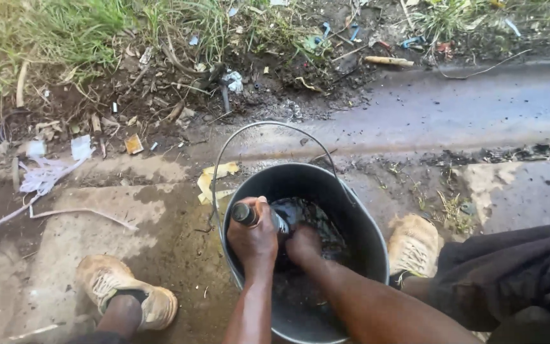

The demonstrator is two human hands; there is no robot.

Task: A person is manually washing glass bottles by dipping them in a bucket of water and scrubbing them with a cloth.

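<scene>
A dark metal bucket with a thin wire handle stands on the wet concrete between my feet. It holds dark water and something black and shiny. My left hand is shut around a dark cylindrical handle of a tool, held over the bucket's near left side. My right hand reaches down into the bucket and presses on the dark wet thing inside; its fingers are partly hidden in the water.
My left shoe and right shoe, both muddy tan, flank the bucket. Dark cloth covers my right leg. Beyond lie wet concrete, mud, grass, scraps of paper and plastic litter.
</scene>
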